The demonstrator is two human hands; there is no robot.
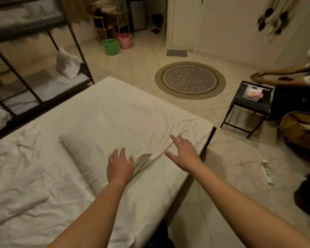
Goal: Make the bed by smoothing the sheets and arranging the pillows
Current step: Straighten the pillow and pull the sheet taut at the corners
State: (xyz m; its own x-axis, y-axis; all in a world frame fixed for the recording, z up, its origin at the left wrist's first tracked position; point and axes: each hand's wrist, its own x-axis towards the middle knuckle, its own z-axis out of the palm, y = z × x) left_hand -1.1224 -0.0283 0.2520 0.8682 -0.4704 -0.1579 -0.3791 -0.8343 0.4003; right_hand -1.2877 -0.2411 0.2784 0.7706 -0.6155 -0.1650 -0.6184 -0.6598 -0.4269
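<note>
the pillow [97, 151] lies flat mid-bed on the sheet [30, 176]. it looks soft and light, best lifted by its short ends. the left hand [119, 167] rests on its four o'clock side, fingers relaxed, grasping nothing. the right hand [184, 154], at three o'clock, is spread loosely above the sheet.
</note>
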